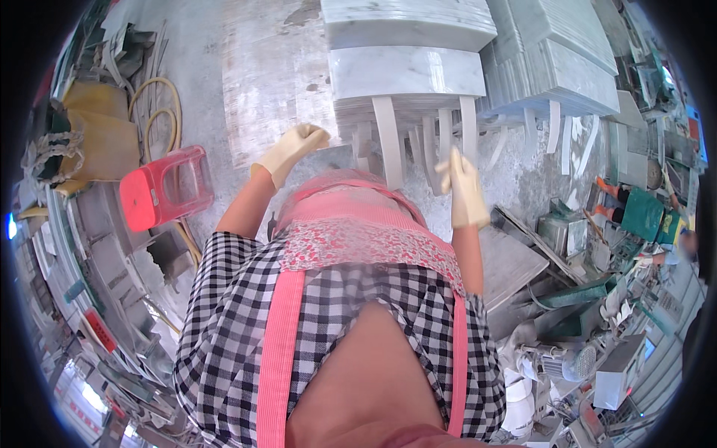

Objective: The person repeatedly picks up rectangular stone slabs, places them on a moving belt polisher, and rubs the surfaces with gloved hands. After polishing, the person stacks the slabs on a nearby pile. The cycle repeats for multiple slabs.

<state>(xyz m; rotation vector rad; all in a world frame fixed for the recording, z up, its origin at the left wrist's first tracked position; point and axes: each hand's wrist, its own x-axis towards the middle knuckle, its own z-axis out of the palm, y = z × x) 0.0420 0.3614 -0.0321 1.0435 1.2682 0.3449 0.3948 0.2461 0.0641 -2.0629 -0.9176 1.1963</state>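
My left hand (293, 154), in a cream rubber glove, is in front of my body near the left end of a stack of white marble slabs (403, 73). Its fingers are bent and pressed together, and nothing shows in them. On the other side my right hand (467, 196), gloved alike, hangs just in front of pale strips (387, 138) that jut from under the stack. Its fingers are spread apart and hold nothing visible. A pink apron (358, 216) covers my front between the hands.
A second marble stack (571, 75) stands at the right. Left of me are a red plastic stool (140, 200), a yellow hose (178, 112) and a yellowish sack (101, 134). Another person in green (648, 215) is at the far right, beyond scattered offcuts (511, 261).
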